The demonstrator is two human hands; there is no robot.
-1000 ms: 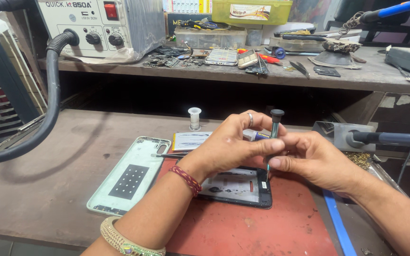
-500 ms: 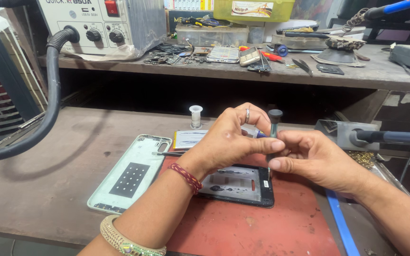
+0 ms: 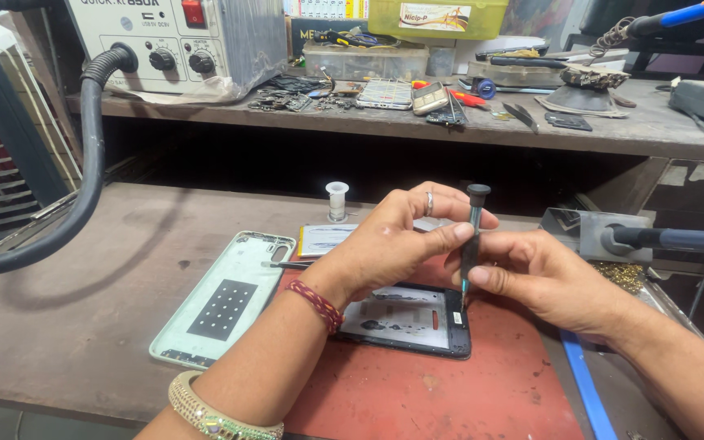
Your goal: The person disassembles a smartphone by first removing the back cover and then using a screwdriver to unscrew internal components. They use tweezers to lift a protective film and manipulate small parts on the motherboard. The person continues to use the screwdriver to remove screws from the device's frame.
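A dark opened phone [image 3: 405, 319] lies on a red mat [image 3: 442, 391]. My right hand [image 3: 543, 277] holds a slim black screwdriver [image 3: 473, 236] upright, its tip down at the phone's right edge. My left hand [image 3: 393, 240], wearing a ring and a red thread bracelet, reaches over the phone and pinches the screwdriver shaft with its fingertips. A pale green phone back cover [image 3: 226, 297] lies inside up just left of the mat.
A small white spool [image 3: 336, 200] and a flat white part [image 3: 325, 239] sit behind the phone. A grey hot-air station [image 3: 181, 45] with its black hose [image 3: 83, 204] stands at the left. The cluttered back shelf [image 3: 450, 122] carries tools. A metal stand [image 3: 588, 232] is at the right.
The view has shifted slightly. The screwdriver stands more upright and its cap shows clear above my left fingers. Both hands stay over the phone.
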